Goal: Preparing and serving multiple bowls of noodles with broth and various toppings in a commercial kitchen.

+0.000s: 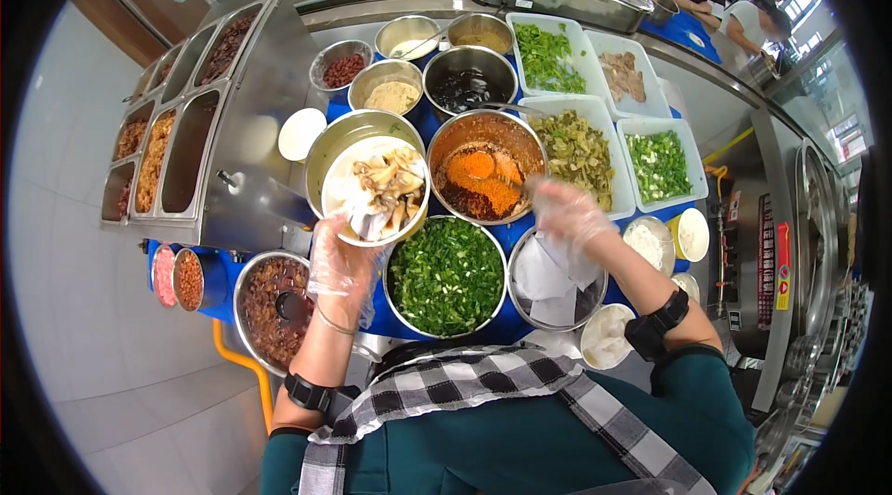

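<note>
Both hands wear clear plastic gloves. My left hand holds a white bowl by its near left rim; sliced pale and brown food, perhaps mushrooms, lies inside. The bowl is above a steel pot. My right hand, blurred, grips the handle of a spoon or ladle that reaches into a steel pot of red chili oil. Chopped green onions fill a large steel basin just below the two pots.
Plastic tubs of cilantro, sliced meat, pickled greens and scallions stand right. Steel food pans are left. A basin of brown food is near left. People stand beyond the counter.
</note>
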Available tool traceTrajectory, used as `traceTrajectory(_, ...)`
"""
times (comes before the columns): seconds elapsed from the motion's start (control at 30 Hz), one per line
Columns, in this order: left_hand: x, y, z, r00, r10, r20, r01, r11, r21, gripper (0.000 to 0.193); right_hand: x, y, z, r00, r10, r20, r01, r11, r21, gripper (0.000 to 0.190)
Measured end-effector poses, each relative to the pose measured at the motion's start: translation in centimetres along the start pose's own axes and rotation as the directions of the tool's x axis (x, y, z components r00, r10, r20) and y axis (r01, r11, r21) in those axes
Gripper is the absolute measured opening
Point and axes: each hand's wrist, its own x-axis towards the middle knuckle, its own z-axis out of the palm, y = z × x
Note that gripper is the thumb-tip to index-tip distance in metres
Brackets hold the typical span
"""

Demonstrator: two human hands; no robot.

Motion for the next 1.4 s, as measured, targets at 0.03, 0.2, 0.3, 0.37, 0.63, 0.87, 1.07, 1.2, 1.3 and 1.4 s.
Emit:
traceTrajectory(0.03,-0.5,-0.3,-0.3,1.000,-0.001,0.015,0.001,1.000,0.005,0.058,0.4,0.1,-0.3,0.987,-0.086,-0.134,0.122,0.950,0.286,0.045)
traceTrajectory(0.2,-2.8,-1.7,0.1,0.998,-0.053,0.027,0.055,0.994,-0.092,0.058,3.1,0.8,0.8,0.930,-0.286,-0.229,0.322,0.936,0.140,0.021)
traceTrajectory(0.3,-3.5,-1.7,-1.0,0.997,-0.071,-0.004,0.069,0.984,-0.164,0.055,0.2,-1.7,0.9,0.704,-0.592,0.393,0.598,0.194,-0.778,0.020)
traceTrajectory(0.37,-4.0,-1.8,-1.0,1.000,-0.013,-0.028,0.009,0.987,-0.160,0.053,-0.7,-0.8,1.0,0.731,-0.552,0.401,0.586,0.208,-0.783,0.019)
traceTrajectory(0.63,-4.4,-2.2,-1.8,0.999,-0.021,-0.046,0.014,0.988,-0.152,0.052,-1.6,1.5,0.0,0.870,-0.446,0.210,0.463,0.886,-0.037,0.021)
traceTrajectory(0.87,-4.2,-2.5,-1.4,1.000,-0.007,-0.025,0.003,0.992,-0.126,0.050,-0.4,3.4,-0.2,0.869,-0.494,0.032,0.485,0.861,0.152,0.018)
traceTrajectory(1.07,-3.8,-2.7,-1.4,1.000,-0.013,-0.022,0.010,0.993,-0.117,0.050,-0.7,3.9,0.3,0.870,-0.473,0.138,0.460,0.881,0.113,0.019)
traceTrajectory(1.2,-3.3,-3.0,-1.4,1.000,-0.014,-0.022,0.012,0.995,-0.097,0.051,0.1,4.3,-2.3,0.984,-0.178,0.024,0.162,0.936,0.313,0.023)
traceTrajectory(1.3,-2.9,-3.1,-0.8,0.999,-0.020,-0.033,0.017,0.997,-0.075,0.052,-0.7,4.8,-3.7,0.989,-0.029,-0.148,0.104,0.842,0.530,0.026)
traceTrajectory(1.4,-2.3,-3.5,-0.2,0.999,-0.003,-0.041,0.000,0.998,-0.057,0.053,-2.1,3.3,-5.1,0.968,-0.114,-0.223,0.224,0.789,0.572,0.026)
